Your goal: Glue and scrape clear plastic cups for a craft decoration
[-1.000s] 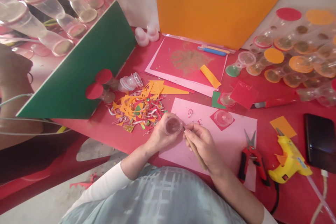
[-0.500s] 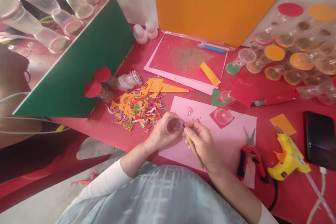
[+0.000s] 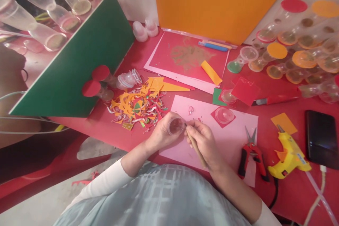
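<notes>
My left hand (image 3: 161, 135) is closed around a small transparent plastic cup (image 3: 176, 127), its round mouth turned up toward me. In my right hand (image 3: 203, 139) is a slim tool with a tan wooden handle (image 3: 196, 148), gripped between thumb and fingers. The tool's tip meets the cup's right side near the rim; its exact shape is hidden by my fingers. Both hands are over a pink sheet (image 3: 225, 148). Just beyond them, another plastic cup (image 3: 224, 114) rests on a red paper square.
Paper scraps (image 3: 135, 104) are heaped to the left. Red-handled snips (image 3: 251, 155), a yellow glue gun (image 3: 290, 157) and a phone (image 3: 323, 139) lie on the right. A green board (image 3: 79, 56) leans at the left; joined plastic cups (image 3: 304, 60) stand back right. A person's arm (image 3: 13, 77) shows far left.
The view has shifted slightly. My hands keep the same hold on the cup and the wooden-handled tool, with barely any movement between them.
</notes>
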{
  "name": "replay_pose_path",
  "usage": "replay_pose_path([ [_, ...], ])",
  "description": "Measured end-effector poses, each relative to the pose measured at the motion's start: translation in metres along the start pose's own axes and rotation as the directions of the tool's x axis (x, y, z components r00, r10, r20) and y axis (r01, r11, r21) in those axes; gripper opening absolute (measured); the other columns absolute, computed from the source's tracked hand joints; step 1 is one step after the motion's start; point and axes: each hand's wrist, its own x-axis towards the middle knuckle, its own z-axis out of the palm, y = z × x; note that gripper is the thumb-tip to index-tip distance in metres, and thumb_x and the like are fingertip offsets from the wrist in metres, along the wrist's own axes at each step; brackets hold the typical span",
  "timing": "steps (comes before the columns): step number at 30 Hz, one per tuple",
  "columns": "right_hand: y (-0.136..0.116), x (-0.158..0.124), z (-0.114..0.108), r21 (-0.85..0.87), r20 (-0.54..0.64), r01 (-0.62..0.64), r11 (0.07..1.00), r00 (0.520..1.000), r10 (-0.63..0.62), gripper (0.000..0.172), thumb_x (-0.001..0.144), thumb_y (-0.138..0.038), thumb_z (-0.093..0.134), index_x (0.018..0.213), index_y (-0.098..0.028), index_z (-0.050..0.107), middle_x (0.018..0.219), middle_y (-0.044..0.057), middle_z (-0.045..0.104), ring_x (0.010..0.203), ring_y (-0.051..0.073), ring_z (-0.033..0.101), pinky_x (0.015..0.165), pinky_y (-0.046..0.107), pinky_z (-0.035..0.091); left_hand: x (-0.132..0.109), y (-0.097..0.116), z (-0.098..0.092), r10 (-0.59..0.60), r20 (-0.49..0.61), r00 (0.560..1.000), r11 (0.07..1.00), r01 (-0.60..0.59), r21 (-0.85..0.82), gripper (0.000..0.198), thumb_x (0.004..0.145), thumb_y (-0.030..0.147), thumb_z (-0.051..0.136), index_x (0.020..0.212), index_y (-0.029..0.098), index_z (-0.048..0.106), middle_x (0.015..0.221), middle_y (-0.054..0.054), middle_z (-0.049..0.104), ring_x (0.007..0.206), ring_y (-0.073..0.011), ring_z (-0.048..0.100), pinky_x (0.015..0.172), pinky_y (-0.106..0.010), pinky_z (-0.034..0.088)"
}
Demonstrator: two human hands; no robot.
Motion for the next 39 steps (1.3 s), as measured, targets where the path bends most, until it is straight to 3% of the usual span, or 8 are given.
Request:
replay_pose_path([
  [5, -0.004, 0.001, -0.001, 0.035, 0.054, -0.011, 0.999, 0.999, 0.009, 0.025, 0.073, -0.042, 0.071, 0.067, -0.021, 0.06, 0.055, -0.003, 0.058, 0.042, 0.008, 0.046, 0.04, 0.02, 0.037, -0.001, -0.005, 0.002, -0.032, -0.025, 0.999, 0.998, 0.03, -0.063, 0.022, 0.08, 0.02, 0.07, 0.093, 0.021, 0.053, 0.083, 0.0, 0.069, 0.074, -0.0131, 0.069, 0.07, -0.024, 0.056],
  [11, -0.007, 0.001, -0.001, 0.075, 0.096, -0.025, 0.997, 0.995, 0.018, 0.027, 0.073, -0.045, 0.075, 0.077, -0.019, 0.069, 0.063, -0.001, 0.064, 0.044, 0.008, 0.048, 0.039, 0.019, 0.037, 0.0, -0.012, 0.001, 0.034, -0.026, 0.999, 0.977, -0.039, -0.209, 0.025, 0.082, 0.024, 0.073, 0.094, 0.021, 0.052, 0.085, -0.001, 0.067, 0.075, -0.0125, 0.068, 0.069, -0.024, 0.054],
  [21, 0.001, 0.001, -0.004, -0.056, 0.079, 0.033, 0.998, 0.997, -0.028, 0.021, 0.075, -0.04, 0.071, 0.077, -0.02, 0.066, 0.063, -0.003, 0.064, 0.045, 0.008, 0.051, 0.041, 0.019, 0.04, 0.001, -0.01, -0.002, 0.025, -0.037, 0.999, 0.978, -0.032, -0.204, 0.025, 0.079, 0.018, 0.071, 0.094, 0.021, 0.052, 0.086, 0.0, 0.065, 0.074, -0.0122, 0.067, 0.067, -0.023, 0.053],
  [33, 0.001, -0.001, 0.0, -0.126, -0.002, 0.017, 0.992, 1.0, -0.018, 0.023, 0.074, -0.043, 0.069, 0.075, -0.021, 0.062, 0.056, -0.005, 0.06, 0.041, 0.009, 0.049, 0.039, 0.02, 0.038, -0.002, -0.006, 0.0, -0.101, -0.047, 0.994, 0.987, 0.094, -0.132, 0.027, 0.075, 0.02, 0.073, 0.092, 0.021, 0.052, 0.085, -0.001, 0.064, 0.073, -0.0123, 0.064, 0.068, -0.023, 0.053],
  [39, -0.003, 0.0, 0.002, -0.152, -0.033, 0.06, 0.987, 0.997, -0.066, 0.021, 0.073, -0.042, 0.068, 0.074, -0.022, 0.061, 0.058, -0.004, 0.061, 0.043, 0.01, 0.051, 0.041, 0.021, 0.041, -0.004, -0.007, 0.0, -0.074, -0.031, 0.997, 0.995, 0.072, -0.07, 0.024, 0.076, 0.018, 0.069, 0.093, 0.021, 0.053, 0.083, 0.0, 0.064, 0.07, -0.0122, 0.064, 0.066, -0.024, 0.053],
])
